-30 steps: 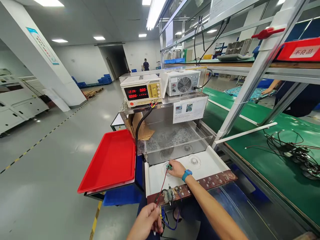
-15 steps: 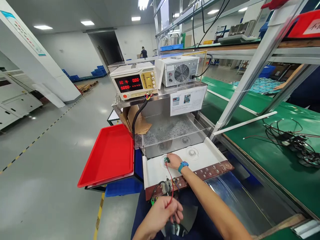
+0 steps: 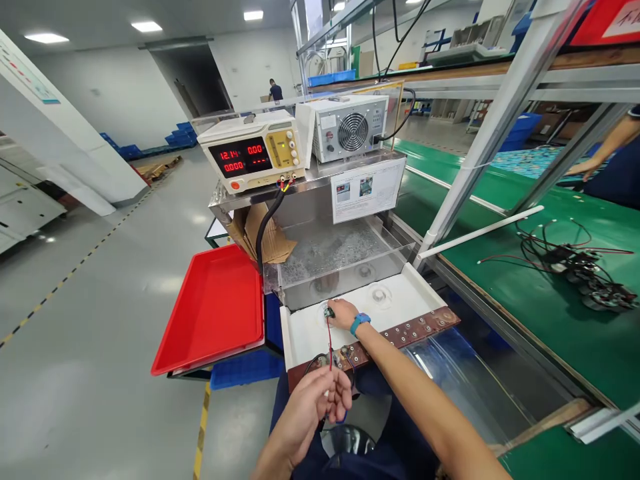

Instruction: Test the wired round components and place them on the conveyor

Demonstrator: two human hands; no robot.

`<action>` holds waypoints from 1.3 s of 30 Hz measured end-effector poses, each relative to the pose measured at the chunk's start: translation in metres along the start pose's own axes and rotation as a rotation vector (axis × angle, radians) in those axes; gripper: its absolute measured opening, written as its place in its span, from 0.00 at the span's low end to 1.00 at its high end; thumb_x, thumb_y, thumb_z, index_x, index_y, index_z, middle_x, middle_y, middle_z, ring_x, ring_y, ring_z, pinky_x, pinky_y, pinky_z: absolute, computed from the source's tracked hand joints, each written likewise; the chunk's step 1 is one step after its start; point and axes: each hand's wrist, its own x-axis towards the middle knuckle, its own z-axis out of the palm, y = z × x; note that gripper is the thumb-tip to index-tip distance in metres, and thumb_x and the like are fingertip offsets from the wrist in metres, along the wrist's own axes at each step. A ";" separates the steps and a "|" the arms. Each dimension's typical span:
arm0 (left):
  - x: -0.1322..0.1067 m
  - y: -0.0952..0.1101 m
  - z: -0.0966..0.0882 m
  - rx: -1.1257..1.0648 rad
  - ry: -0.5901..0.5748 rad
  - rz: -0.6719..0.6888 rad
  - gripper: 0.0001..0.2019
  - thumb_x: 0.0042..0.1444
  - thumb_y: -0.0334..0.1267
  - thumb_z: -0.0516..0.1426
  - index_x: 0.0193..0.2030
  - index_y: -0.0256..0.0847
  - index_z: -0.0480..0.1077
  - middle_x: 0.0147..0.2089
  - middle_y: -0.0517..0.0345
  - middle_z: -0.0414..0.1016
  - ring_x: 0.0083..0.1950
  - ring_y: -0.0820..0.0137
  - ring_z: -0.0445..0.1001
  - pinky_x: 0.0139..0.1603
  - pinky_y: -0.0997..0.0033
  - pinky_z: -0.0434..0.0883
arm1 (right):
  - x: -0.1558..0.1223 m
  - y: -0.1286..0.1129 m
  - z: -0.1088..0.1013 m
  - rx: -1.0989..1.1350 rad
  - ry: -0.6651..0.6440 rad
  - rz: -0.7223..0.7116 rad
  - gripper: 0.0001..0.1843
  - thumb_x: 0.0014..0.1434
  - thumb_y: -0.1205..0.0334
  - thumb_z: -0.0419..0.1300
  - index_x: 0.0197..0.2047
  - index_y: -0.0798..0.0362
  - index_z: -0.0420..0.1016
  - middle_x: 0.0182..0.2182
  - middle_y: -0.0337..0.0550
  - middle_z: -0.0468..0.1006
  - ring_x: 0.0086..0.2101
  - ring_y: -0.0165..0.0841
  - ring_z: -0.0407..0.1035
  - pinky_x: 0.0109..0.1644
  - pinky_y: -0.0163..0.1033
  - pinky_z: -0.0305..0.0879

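Note:
Over the white work tray (image 3: 300,337), my right hand (image 3: 344,313) pinches a small green circuit board (image 3: 327,313) near a round fitting in the tray floor. A red wire (image 3: 330,343) runs from the board down to my left hand (image 3: 320,400), whose thumb and fingers are closed on it. Along the tray's near edge lies a brown strip (image 3: 400,335) studded with metal screws. Dark wires and metal clamps at the strip's left part are partly hidden behind my left hand.
A power supply (image 3: 250,152) with red digits stands on a metal shelf, beside another grey unit (image 3: 350,128) with a fan. To the left is a red tray (image 3: 215,307). The green conveyor (image 3: 505,267) at right carries wired parts (image 3: 585,267); another person's arm (image 3: 607,147) reaches over its far side.
The view has shifted, moving the scene left and slightly up. My left hand has come nearer the strip, and the red wire hangs straighter. My right hand keeps the board over the tray.

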 end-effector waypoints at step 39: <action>0.139 -0.048 -0.060 0.669 0.316 0.344 0.16 0.48 0.47 0.56 0.30 0.33 0.75 0.29 0.52 0.76 0.32 0.67 0.70 0.36 0.70 0.64 | 0.002 0.005 0.003 0.005 0.014 0.008 0.19 0.55 0.53 0.59 0.47 0.54 0.69 0.39 0.51 0.77 0.43 0.42 0.70 0.41 0.38 0.58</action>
